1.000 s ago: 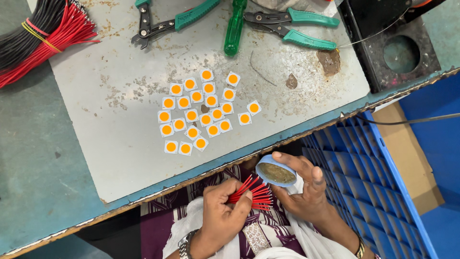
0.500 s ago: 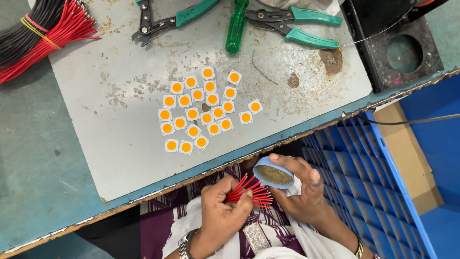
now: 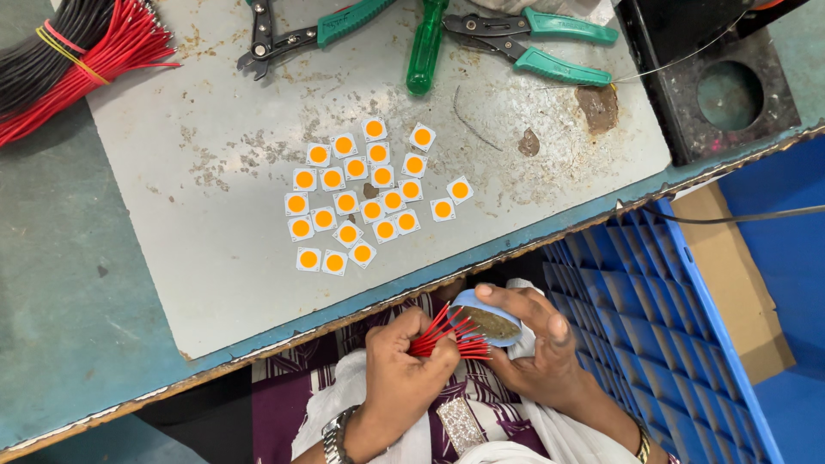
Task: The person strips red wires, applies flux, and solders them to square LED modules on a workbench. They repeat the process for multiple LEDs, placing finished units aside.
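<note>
Head view, looking down past the table (image 3: 77, 326) edge into the person's lap. The left hand (image 3: 404, 374) was closed in a tight grip round a bunch of short red wires (image 3: 451, 337), their ends fanned toward the right. The right hand (image 3: 537, 352) held a small round blue tin (image 3: 488, 316), fingers curled under it and thumb along its rim; the tin showed a brownish paste inside. The wire tips lay at the tin's near edge, touching or just shy of the paste; I could not tell which. Both hands sat below the table edge, above purple-and-white patterned cloth (image 3: 284, 387). A metal watch (image 3: 333, 434) on the left wrist, a bangle (image 3: 643, 442) on the right.

On the table, a grey metal sheet (image 3: 206, 283), stained and scratched. Near its middle a loose cluster of small white square chips with orange round centres (image 3: 361, 198), most touching or just beside one another, a few set apart at the right. Along the far edge: green-handled cutters (image 3: 309, 34), a green screwdriver handle (image 3: 425, 47), green-handled pliers (image 3: 533, 43). At far left, a bundle of long red and black wires (image 3: 69, 60) bound with a band. At far right, a black holder with a round hole (image 3: 729, 94). Beside the person's right, a blue plastic crate (image 3: 662, 318) with a grid of compartments.
</note>
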